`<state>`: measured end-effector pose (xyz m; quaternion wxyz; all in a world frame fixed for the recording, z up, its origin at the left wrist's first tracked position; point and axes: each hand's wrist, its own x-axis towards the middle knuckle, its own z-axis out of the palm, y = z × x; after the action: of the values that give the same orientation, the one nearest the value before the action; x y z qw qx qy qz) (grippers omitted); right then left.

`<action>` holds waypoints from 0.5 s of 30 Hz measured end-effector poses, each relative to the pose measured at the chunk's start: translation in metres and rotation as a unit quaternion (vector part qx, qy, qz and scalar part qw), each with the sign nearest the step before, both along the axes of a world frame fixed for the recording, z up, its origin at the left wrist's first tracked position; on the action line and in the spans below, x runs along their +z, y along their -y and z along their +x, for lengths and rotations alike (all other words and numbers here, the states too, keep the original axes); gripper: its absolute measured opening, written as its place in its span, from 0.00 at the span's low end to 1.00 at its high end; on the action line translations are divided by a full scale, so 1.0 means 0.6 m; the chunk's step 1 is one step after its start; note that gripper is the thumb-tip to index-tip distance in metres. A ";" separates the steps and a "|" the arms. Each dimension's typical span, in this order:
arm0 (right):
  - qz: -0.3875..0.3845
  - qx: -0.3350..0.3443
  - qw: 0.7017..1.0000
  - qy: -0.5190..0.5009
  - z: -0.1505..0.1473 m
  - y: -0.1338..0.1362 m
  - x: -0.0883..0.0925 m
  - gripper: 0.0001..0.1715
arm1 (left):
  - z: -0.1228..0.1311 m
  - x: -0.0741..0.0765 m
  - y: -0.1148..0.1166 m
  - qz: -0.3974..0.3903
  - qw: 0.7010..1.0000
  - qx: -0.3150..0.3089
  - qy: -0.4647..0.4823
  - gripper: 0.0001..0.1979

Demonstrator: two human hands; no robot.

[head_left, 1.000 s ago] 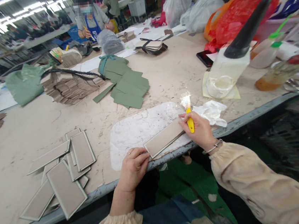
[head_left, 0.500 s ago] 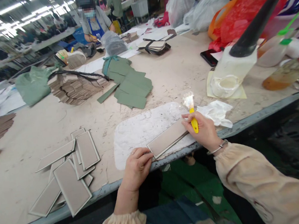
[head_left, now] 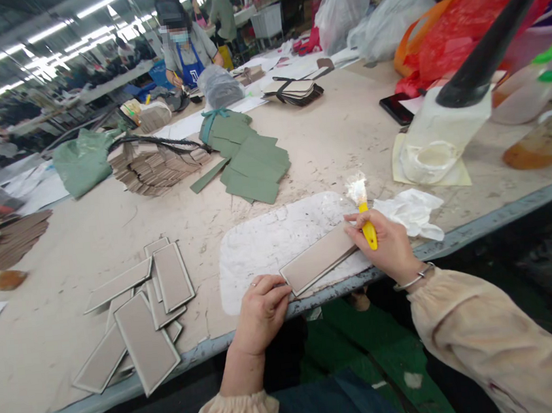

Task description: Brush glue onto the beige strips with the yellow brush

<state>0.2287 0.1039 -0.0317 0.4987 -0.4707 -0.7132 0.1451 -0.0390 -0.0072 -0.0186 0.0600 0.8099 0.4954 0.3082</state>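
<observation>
A long beige rectangular panel [head_left: 317,258] with a pale rim lies along the table's front edge, over a white sheet [head_left: 246,252]. My left hand [head_left: 263,309] is closed, thumb and fingers pinching the panel's left end. At its right end, my right hand [head_left: 383,244] grips the panel's corner with thumb and forefinger. A yellow-handled brush [head_left: 368,228] is tucked in that same hand, its head caked with white paste and pointing away from me. Close beside the right hand is a crumpled white cloth or tissue [head_left: 412,212]. Similar rimmed panels [head_left: 146,338] are piled loosely on the left.
Green pieces [head_left: 256,166] and a bundled beige stack [head_left: 153,167] lie farther back. On the right stand a cut-open white container [head_left: 446,136] with a dark handle, a phone [head_left: 397,110] and bottles [head_left: 540,142]. A co-worker [head_left: 185,52] works across the table.
The whole view has shifted slightly, so everything appears farther right. Both hands keep their hold on the panel, and the brush stays in my right hand.
</observation>
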 end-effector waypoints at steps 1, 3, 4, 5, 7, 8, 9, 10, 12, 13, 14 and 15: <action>0.001 0.000 1.000 -0.001 0.000 0.000 0.000 0.07 | 0.000 0.001 0.000 0.001 1.000 -0.001 0.000 0.08; 0.004 0.000 1.000 0.001 0.000 0.000 -0.001 0.07 | 0.001 0.002 0.000 0.002 1.000 -0.003 -0.001 0.08; 0.005 -0.002 1.000 0.002 -0.001 0.000 -0.001 0.07 | 0.001 0.002 0.000 0.003 1.000 -0.003 -0.001 0.08; 0.006 -0.005 1.000 0.004 -0.001 0.000 -0.001 0.07 | 0.001 0.002 0.000 0.004 1.000 -0.003 0.000 0.08; 0.008 -0.009 1.000 0.009 0.000 0.000 0.000 0.07 | 0.000 0.001 0.000 0.005 1.000 -0.003 -0.003 0.08; 0.008 -0.010 1.000 0.011 0.000 0.000 0.000 0.07 | 0.000 0.001 0.000 0.005 1.000 -0.002 -0.006 0.08; 0.009 -0.009 1.000 0.013 0.000 0.000 0.000 0.07 | 0.000 0.001 0.000 0.005 1.000 -0.002 -0.007 0.08; 0.008 -0.008 1.000 0.013 0.000 0.000 0.000 0.07 | 0.000 0.001 0.000 0.005 1.000 -0.002 -0.008 0.08; 0.006 -0.004 1.000 0.012 0.000 0.000 0.001 0.07 | 0.000 0.002 0.001 0.004 1.000 -0.003 -0.009 0.08; 0.007 -0.004 1.000 0.011 0.000 0.000 0.002 0.07 | 0.000 0.003 0.001 0.004 1.000 -0.003 -0.009 0.08; 0.007 -0.004 1.000 0.011 0.000 -0.001 0.002 0.07 | 0.001 0.003 0.001 0.004 1.000 -0.003 -0.009 0.08; 0.009 -0.005 1.000 0.012 -0.001 -0.001 0.003 0.07 | 0.001 0.003 0.001 0.005 1.000 -0.003 -0.009 0.08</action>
<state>0.2283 0.1043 -0.0300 0.4953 -0.4716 -0.7178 0.1305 -0.0386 -0.0079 -0.0166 0.0524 0.8146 0.4916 0.3032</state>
